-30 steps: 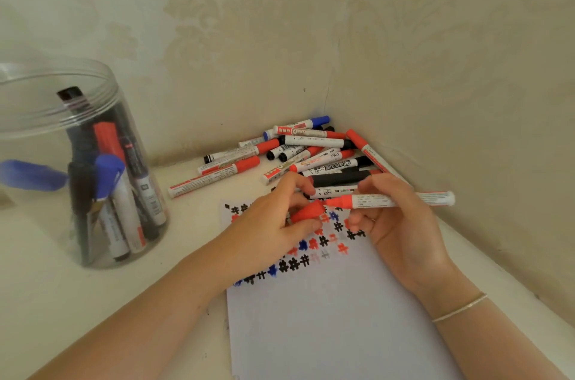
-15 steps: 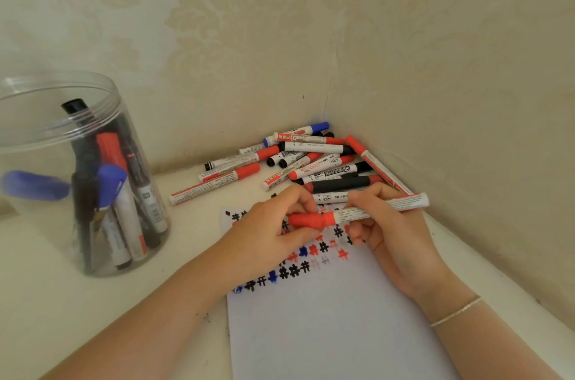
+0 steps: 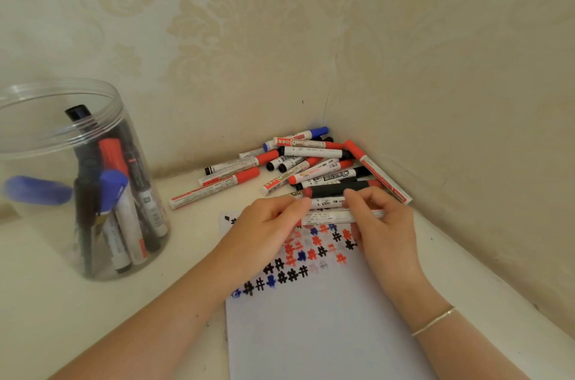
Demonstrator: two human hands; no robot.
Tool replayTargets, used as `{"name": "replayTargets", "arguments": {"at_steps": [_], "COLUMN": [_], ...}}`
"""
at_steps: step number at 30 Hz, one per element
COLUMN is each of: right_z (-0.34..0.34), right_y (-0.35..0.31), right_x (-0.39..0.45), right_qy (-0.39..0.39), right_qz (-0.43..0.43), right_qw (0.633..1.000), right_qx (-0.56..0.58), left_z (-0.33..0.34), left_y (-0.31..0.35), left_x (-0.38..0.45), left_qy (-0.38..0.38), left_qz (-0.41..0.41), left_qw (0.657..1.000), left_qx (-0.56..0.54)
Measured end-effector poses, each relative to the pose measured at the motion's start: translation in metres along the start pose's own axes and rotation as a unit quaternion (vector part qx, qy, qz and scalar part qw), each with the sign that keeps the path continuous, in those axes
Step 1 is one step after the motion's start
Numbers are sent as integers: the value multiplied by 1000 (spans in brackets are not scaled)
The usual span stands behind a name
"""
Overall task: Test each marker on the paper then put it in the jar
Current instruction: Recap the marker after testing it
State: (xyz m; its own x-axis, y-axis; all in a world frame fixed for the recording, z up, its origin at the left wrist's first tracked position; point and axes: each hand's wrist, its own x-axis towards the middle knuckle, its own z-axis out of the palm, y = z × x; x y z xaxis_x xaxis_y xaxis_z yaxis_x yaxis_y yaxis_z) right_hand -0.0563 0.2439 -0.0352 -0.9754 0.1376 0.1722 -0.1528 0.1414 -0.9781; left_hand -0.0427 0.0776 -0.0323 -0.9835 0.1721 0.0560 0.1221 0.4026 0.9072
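Both hands are holding one marker (image 3: 337, 217) level just above the paper (image 3: 323, 323), near its scribbled top edge. The left hand (image 3: 264, 231) is curling round the capped end, seemingly red, though blurred. The right hand's (image 3: 384, 225) fingers (image 3: 357, 197) are pinching the white barrel. The jar (image 3: 77, 180) is standing well left of the paper.

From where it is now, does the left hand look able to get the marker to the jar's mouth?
Probably yes. The jar stands open-topped to the left hand's side, with only bare tabletop between. But both hands grip the marker, so the right hand must release first.
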Motion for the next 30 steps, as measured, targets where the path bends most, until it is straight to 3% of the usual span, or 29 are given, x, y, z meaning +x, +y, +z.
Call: {"name": "replayTargets", "arguments": {"at_steps": [7, 13, 19, 25, 30], "right_z": [6, 7, 19, 52, 109], "right_y": [-6, -13, -32, -85, -127], "right_x": [-8, -12, -1, 27, 31], "right_qy": [-35, -37, -40, -111, -169], "right_qz": [-43, -29, 1, 84, 174], "right_qw": [998, 998, 998, 969, 884], "right_qx": [-33, -38, -38, 203, 400], "left_z": [5, 8, -2, -52, -92], "left_y": [-2, 0, 16, 77, 119], "left_x": [-1, -5, -7, -16, -22], "left_qy": [83, 101, 188, 317, 384], "left_qz": [-14, 8, 31, 157, 249], "left_qw": [996, 995, 982, 935, 887], "left_qx": [-6, -1, -7, 12, 53]}}
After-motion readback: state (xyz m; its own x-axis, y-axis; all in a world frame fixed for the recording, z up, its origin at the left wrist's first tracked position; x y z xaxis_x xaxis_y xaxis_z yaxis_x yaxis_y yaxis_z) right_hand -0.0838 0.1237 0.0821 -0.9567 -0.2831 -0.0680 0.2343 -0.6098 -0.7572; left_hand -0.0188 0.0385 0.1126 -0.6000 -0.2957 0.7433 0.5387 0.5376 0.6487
